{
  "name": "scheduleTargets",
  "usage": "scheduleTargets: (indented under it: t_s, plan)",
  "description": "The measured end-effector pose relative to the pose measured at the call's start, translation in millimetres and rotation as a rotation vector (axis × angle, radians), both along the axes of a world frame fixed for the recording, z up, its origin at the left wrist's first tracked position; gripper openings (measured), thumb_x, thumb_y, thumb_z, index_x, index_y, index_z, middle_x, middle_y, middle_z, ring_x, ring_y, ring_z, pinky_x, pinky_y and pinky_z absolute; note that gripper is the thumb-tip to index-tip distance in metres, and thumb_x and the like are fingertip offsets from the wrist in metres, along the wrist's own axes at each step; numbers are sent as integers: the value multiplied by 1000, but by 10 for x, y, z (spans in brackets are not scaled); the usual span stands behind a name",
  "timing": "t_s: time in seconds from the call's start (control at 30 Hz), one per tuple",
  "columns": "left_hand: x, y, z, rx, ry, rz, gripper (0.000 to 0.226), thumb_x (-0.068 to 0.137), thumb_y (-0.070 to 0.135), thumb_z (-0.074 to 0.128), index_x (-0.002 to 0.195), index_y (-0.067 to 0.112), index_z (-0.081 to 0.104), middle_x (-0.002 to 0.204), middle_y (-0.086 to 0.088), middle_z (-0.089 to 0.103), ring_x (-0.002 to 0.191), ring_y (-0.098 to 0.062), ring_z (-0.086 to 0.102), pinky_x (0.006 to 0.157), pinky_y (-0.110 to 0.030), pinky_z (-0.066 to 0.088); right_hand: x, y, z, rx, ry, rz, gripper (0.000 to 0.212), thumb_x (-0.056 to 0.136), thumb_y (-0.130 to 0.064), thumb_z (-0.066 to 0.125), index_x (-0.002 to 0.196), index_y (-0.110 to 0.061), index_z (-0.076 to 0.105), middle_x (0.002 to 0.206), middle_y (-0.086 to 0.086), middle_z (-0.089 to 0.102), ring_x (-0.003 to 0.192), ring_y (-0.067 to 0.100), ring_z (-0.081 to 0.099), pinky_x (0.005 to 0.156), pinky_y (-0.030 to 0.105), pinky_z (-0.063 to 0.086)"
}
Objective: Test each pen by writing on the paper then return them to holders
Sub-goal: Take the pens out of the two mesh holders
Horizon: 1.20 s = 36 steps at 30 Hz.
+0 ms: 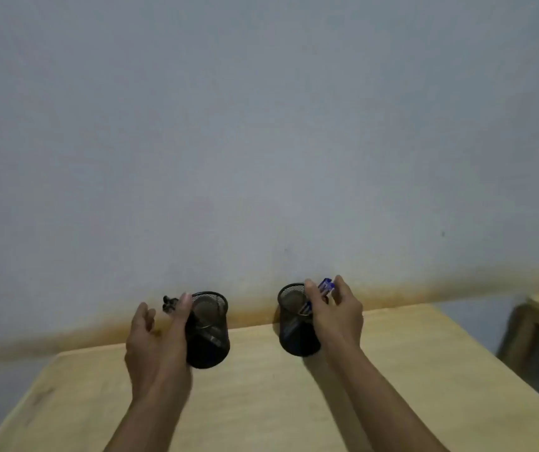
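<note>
On the wooden counter (261,402), 2 black mesh holders stood near the far edge, well apart. The left hand (155,344) was at the left holder (209,334), its grip curled round a bunch of black-capped pens (169,304) held just outside the rim. The right hand (338,316) pinched blue-capped pens (326,286) whose lower ends slanted into the right holder (296,324). A grey wall (261,125) rose behind.
</note>
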<state>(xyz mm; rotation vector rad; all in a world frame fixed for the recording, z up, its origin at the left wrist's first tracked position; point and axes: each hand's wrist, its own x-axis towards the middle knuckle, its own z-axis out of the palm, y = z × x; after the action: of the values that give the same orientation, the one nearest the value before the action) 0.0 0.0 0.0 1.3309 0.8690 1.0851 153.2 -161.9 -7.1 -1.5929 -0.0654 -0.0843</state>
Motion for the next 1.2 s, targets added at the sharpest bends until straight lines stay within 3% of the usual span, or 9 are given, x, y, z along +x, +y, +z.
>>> scheduleTargets:
  t_s: [0.2, 0.37, 0.5, 0.6, 0.77, 0.9, 0.97, 1.07, 1.2]
  plan:
    - [360, 137, -218, -222, -264, 30, 68, 59, 49, 92, 120, 30, 69, 114, 12, 68, 105, -16, 69, 98, -43, 52, 153, 219, -151, 167, 53, -78, 33, 84, -38, 80, 97, -9, 75, 101, 7, 77, 100, 25, 71, 77, 27, 49]
    - [502, 331, -367, -152, -268, 55, 54, 48, 57, 91, 95, 35, 76, 97, 6, 77, 93, -22, 74, 89, -45, 58, 164, 225, -162, 335, 53, -37, 35, 84, -21, 82, 114, -3, 75, 121, 2, 73, 111, 16, 69, 99, 30, 54]
    - [581, 344, -356, -127, -213, 44, 24, 67, 41, 88, 82, 27, 76, 84, 0, 77, 89, -30, 74, 86, -49, 59, 201, 199, -245, 369, 36, 15, 12, 79, -24, 84, 86, -22, 75, 124, -4, 70, 111, 15, 68, 94, 28, 53]
    - [584, 368, -373, -77, -78, -7, 19, 72, 50, 81, 81, 34, 76, 84, 2, 77, 90, -27, 73, 87, -53, 58, 212, 196, -281, 292, 5, 58, 33, 81, -34, 81, 105, -11, 77, 126, 1, 71, 115, 18, 66, 93, 28, 50]
    - [579, 384, -424, -58, 39, 57, 56, 62, 88, 57, 100, 47, 64, 121, 2, 65, 115, -27, 60, 105, -49, 45, 214, 159, -270, 202, -101, 128, 50, 97, -37, 62, 139, -10, 60, 131, -5, 63, 115, 10, 57, 95, 22, 41]
    - [523, 214, -283, 99, 70, 65, 62, 75, 89, 41, 109, 43, 66, 128, 7, 62, 123, -5, 49, 117, -42, 22, 159, 162, -154, 226, -128, 100, 43, 97, -41, 60, 129, -13, 69, 135, -3, 65, 125, 10, 58, 107, 29, 44]
    - [498, 138, -176, 130, 60, 77, 59, 82, 81, 39, 111, 39, 68, 129, 14, 61, 113, 16, 35, 118, -57, 17, 109, 144, -39, 233, -136, 73, 34, 98, -41, 58, 111, -13, 74, 106, 0, 74, 100, 9, 67, 92, 29, 52]
    - [469, 36, 9, 154, -121, 23, 44, 94, 54, 47, 122, 25, 67, 112, 14, 70, 95, 40, 33, 120, -52, 20, 63, 95, 128, 306, -197, 26, 25, 100, -37, 55, 104, -18, 72, 87, -16, 67, 76, -12, 63, 76, 14, 50]
    - [304, -66, 367, 135, -337, 3, 27, 97, 46, 51, 106, 31, 72, 109, 14, 73, 120, 1, 59, 107, -39, 46, -51, -31, 447, 509, -223, -4, 23, 99, -32, 58, 114, -20, 70, 109, -10, 73, 106, 0, 70, 90, 25, 54]
